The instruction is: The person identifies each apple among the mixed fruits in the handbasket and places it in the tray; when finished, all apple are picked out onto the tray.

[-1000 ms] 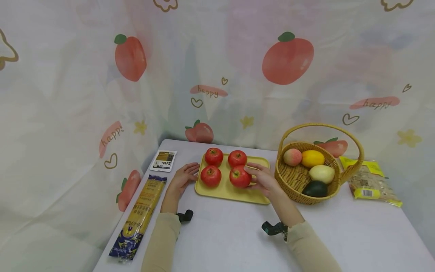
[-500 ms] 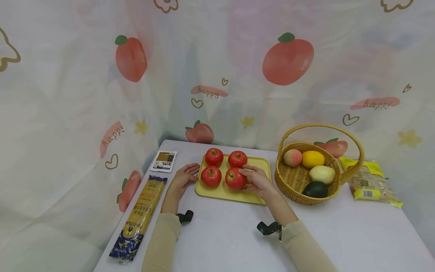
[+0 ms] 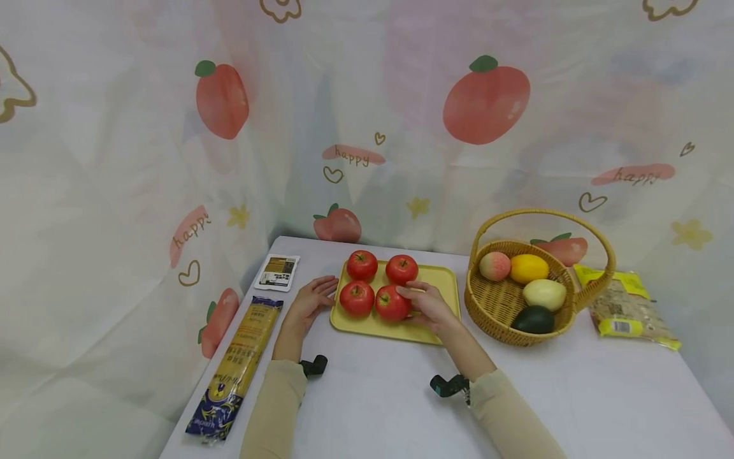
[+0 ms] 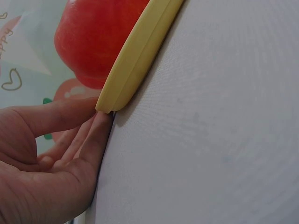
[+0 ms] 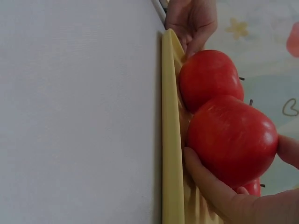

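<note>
Several red apples sit on a yellow tray (image 3: 440,284) in the head view. My right hand (image 3: 431,310) holds the front right apple (image 3: 390,303) between thumb and fingers; in the right wrist view this apple (image 5: 231,140) sits low against the tray, close beside the front left apple (image 5: 208,77). Behind are the back left apple (image 3: 362,265) and the back right apple (image 3: 401,269). At the tray's left edge, my left hand (image 3: 311,302) pinches the rim. The left wrist view shows its thumb (image 4: 70,112) at the tray's corner and fingers underneath.
Right of the tray stands a wicker basket (image 3: 497,306) with a peach, a lemon, a pale fruit and a dark green one. A yellow-labelled bag (image 3: 631,312) lies beyond it. On the left are a blue-and-gold packet (image 3: 237,360) and a white packet (image 3: 276,272).
My right hand has moved left, bringing the front right apple closer to the front left one. My left hand has stayed at the tray's edge.
</note>
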### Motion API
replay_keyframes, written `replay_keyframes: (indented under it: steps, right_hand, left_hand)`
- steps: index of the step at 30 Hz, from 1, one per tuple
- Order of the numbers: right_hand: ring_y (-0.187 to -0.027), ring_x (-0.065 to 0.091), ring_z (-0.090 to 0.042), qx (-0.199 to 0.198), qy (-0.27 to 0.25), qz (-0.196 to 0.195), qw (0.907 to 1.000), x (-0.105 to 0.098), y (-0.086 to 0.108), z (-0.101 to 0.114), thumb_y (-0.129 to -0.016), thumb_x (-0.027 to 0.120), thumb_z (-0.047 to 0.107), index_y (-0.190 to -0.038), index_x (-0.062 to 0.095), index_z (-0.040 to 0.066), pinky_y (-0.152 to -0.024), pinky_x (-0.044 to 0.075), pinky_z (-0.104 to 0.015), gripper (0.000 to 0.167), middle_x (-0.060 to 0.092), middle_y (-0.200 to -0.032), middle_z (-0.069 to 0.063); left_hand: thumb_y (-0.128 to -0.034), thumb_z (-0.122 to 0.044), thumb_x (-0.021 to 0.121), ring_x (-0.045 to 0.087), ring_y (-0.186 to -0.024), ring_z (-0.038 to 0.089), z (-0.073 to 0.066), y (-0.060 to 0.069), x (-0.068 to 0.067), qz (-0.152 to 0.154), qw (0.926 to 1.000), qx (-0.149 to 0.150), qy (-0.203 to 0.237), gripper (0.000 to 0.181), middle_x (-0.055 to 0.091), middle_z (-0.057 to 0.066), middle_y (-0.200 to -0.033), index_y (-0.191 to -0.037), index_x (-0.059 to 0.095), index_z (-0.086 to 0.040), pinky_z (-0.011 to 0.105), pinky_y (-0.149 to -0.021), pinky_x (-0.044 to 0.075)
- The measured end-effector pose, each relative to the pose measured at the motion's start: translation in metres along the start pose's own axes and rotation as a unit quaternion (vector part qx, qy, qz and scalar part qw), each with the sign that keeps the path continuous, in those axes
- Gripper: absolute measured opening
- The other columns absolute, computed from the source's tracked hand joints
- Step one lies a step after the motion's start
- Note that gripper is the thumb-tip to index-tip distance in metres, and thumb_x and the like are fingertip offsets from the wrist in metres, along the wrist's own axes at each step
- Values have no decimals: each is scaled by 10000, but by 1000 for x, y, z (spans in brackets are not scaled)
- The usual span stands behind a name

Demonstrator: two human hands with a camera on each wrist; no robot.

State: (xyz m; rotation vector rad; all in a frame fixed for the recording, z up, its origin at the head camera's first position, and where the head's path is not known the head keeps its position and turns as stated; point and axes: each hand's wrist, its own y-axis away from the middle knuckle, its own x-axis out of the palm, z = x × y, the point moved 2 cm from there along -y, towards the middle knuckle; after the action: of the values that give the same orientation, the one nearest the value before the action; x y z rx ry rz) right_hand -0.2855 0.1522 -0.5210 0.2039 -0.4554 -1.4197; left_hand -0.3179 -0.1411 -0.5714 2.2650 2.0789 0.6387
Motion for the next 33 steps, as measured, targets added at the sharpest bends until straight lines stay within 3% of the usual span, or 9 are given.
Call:
replay_keyframes:
  steps: [3,8,15,27,30,33]
  right_hand:
    - [-1316,513,-396,-5,95,-28,10000,-1,-2,-3,-1009,684,234,-1574,280,-27,-1033,488,-673,742,431,-1534,-270]
    - [-1141,630,-267,-151,301,-451,9984,-9,-3,-4,-987,725,283,-1550,326,-47,-1029,535,-585,765,534,-1460,-253]
    - [-940,701,-145,-235,298,-853,9956,-16,1,-3,-1010,692,211,-1538,346,-54,-979,593,-416,685,664,-1281,-173]
    - [-882,726,-125,-264,240,-661,9972,-24,2,-3,-1011,685,183,-1541,309,-67,-913,615,-370,696,730,-1096,-66]
    - [-890,725,-146,-316,279,-682,9968,-26,5,-1,-1016,674,186,-1546,309,-72,-934,612,-398,694,714,-1103,-95]
    - [-1031,709,-238,-423,487,-763,9950,-29,9,3,-1024,661,207,-1544,332,-60,-986,589,-429,671,667,-1223,-186]
  left_hand:
    - [-831,268,563,476,-1454,315,-1,0,1,-10,10000,12,-5,740,503,209,-1551,-1518,463,14,418,-1139,457]
    - [-828,260,580,493,-1442,293,0,-1,0,-69,10000,-29,-32,742,527,183,-1537,-1511,484,-13,399,-1137,463]
    - [-825,250,590,482,-1451,287,-3,-1,-2,-161,9997,-88,-160,749,531,171,-1537,-1515,484,-22,412,-1159,444]
    - [-825,252,587,490,-1445,293,-3,-1,-5,-162,9997,-123,-143,744,531,179,-1535,-1512,484,-14,406,-1145,457]
    - [-818,261,581,494,-1442,291,-3,-1,-4,-153,9998,-90,-117,752,533,181,-1532,-1511,483,-11,400,-1142,460]
    - [-813,275,564,489,-1445,299,-3,-1,-4,-144,9998,-63,-104,758,526,193,-1535,-1514,477,0,407,-1147,454]
